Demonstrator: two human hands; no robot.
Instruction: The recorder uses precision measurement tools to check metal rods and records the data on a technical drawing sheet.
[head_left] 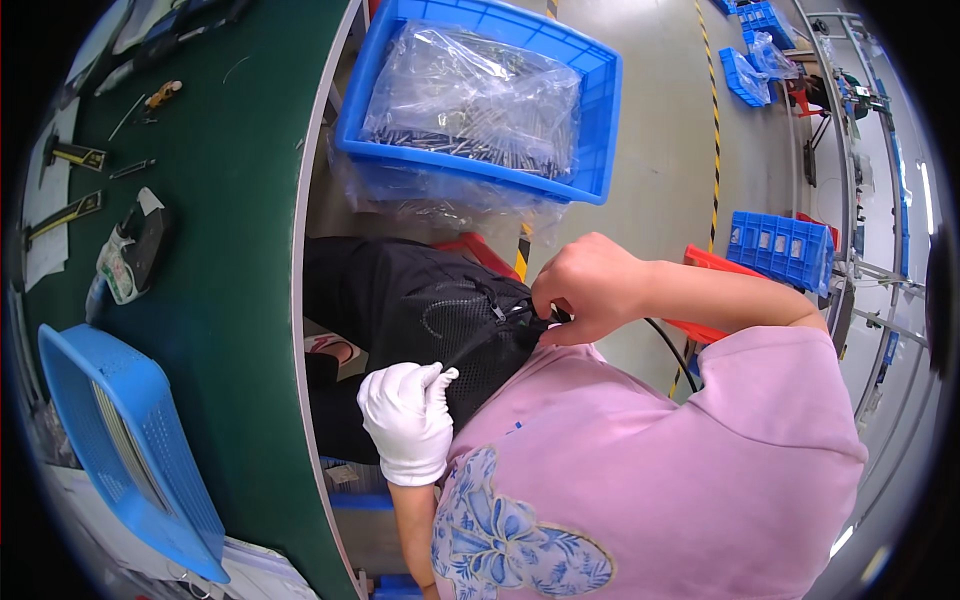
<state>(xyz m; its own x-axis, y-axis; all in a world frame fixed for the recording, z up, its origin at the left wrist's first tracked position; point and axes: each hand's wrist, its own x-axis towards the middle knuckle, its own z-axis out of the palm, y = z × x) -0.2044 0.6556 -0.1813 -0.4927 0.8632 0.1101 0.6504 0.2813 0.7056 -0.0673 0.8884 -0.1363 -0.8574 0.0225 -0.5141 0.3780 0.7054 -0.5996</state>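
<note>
A black mesh bag with a zipper lies across my lap, over black trousers. My bare right hand is closed at the bag's upper edge, thumb and fingers pinching the black fabric near the zipper. A little white shows in the opening beneath that hand. Lower down, my left hand wears a white glove and is curled closed beside the mesh. Whatever its fingers hold, if anything, is hidden. From behind the right hand a thin black cable runs out past my pink shirt.
A blue crate of metal pins under clear plastic stands beyond my lap. On the green table lie a light-blue basket, a white-and-green bottle and small tools. Blue crates and red stools stand on the right, near floor tape.
</note>
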